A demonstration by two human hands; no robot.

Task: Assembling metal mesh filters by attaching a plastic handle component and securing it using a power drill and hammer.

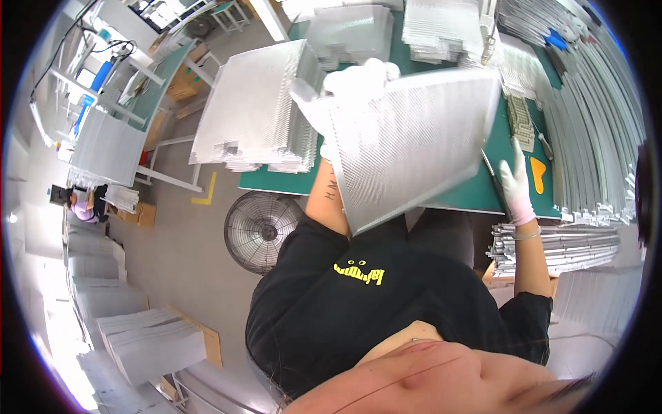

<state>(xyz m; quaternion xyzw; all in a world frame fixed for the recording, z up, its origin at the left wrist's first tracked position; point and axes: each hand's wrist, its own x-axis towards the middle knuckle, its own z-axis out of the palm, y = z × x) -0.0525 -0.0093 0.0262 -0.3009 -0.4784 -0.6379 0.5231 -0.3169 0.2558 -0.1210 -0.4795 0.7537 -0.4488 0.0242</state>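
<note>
Here, gloved left hand (345,90) gripping the top edge of a tilted metal mesh panel (414,145), gloved right hand (516,181) open-fingered, resting on the green table (503,138), beside a stack of mesh sheets (258,107).

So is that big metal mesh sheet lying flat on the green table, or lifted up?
Lifted and tilted. The left hand grips the mesh sheet by its top edge, and its lower corner overhangs the green table.

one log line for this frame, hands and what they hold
left hand: gloved, lifting perforated metal sheet by far edge | right hand: gloved, at sheet's right edge over green mat | sheet stack at left
</note>
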